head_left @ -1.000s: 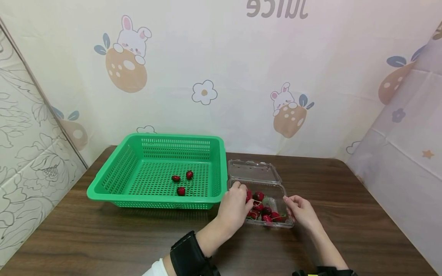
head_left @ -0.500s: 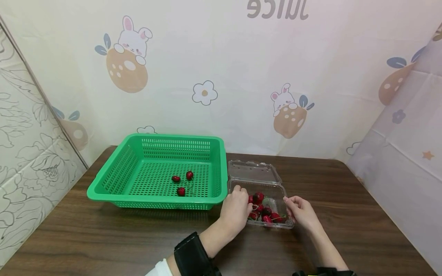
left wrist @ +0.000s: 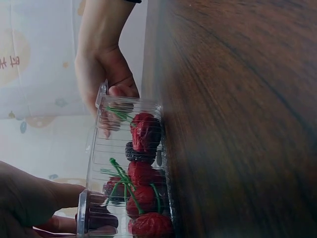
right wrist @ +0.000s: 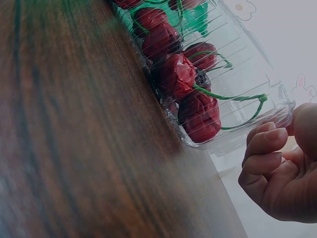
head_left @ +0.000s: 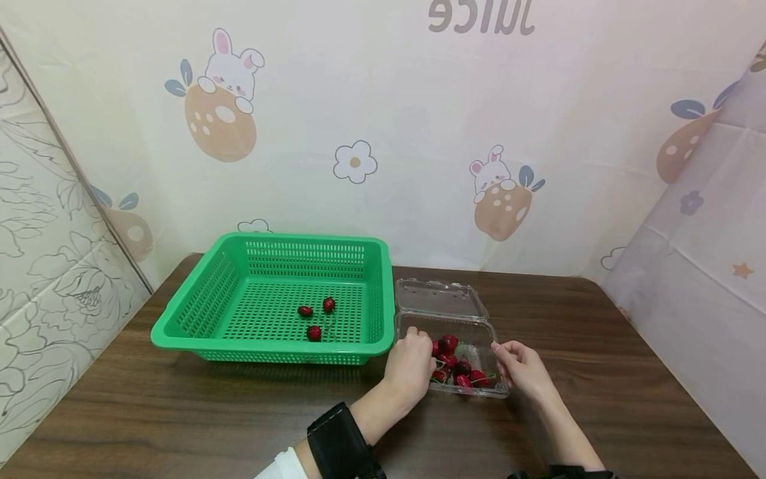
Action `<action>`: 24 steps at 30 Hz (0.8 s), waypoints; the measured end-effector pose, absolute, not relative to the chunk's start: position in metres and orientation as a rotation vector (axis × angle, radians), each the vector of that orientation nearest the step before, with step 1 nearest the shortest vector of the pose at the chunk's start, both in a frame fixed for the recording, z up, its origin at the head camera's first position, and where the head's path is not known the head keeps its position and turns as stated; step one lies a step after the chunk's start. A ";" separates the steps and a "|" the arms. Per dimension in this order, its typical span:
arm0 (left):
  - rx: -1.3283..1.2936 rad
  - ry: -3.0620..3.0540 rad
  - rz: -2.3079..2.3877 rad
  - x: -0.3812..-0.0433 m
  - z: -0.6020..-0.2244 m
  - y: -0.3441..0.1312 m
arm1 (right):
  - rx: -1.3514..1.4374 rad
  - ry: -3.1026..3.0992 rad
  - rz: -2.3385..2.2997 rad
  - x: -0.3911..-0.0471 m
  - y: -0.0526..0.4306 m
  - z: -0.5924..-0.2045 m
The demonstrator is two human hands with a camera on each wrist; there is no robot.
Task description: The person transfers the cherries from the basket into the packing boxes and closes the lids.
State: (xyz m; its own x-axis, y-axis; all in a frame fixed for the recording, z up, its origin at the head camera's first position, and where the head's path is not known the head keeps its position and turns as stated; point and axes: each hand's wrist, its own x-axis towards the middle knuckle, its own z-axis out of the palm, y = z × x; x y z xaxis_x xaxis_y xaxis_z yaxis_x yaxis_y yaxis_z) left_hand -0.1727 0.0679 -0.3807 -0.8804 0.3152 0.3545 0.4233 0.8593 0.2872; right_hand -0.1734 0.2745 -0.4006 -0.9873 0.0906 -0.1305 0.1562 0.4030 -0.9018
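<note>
A clear plastic clamshell box (head_left: 473, 394) lies with its lid folded back, several dark red cherries (head_left: 463, 380) with green stems inside. My left hand (head_left: 409, 366) reaches over its left side, fingers down among the fruit. In the left wrist view, the finger and thumb (left wrist: 54, 196) pinch a dark cherry (left wrist: 101, 218), partly hidden behind the box's rim. My right hand (head_left: 526, 372) grips the right edge of the box between thumb and curled fingers, as the right wrist view shows too.
A green perforated basket (head_left: 275, 346) stands just left of the box, with 3 cherries (head_left: 314, 332) on its floor. The clear lid (head_left: 441, 298) lies behind the box. Brown wooden table (head_left: 197, 412) extends around; a printed curtain (head_left: 413, 206) hangs behind.
My left hand has shifted slightly down and toward me inside the box, its fingers drawing closer together. My right hand keeps its hold on the box edge, and the basket's cherries have stayed put.
</note>
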 end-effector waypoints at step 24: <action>-0.506 -2.803 -0.187 -0.174 -0.385 0.078 | 0.218 2.583 -1.658 -0.174 0.275 -0.401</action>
State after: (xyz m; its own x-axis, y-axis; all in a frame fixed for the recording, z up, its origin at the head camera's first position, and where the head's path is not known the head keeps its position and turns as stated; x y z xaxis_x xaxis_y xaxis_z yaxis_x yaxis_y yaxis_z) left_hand -0.1738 0.0782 -0.3854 -0.8974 0.3222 0.3013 0.3595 0.9300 0.0761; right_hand -0.1735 0.2751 -0.4006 -0.9879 0.0843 -0.1304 0.1537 0.4098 -0.8991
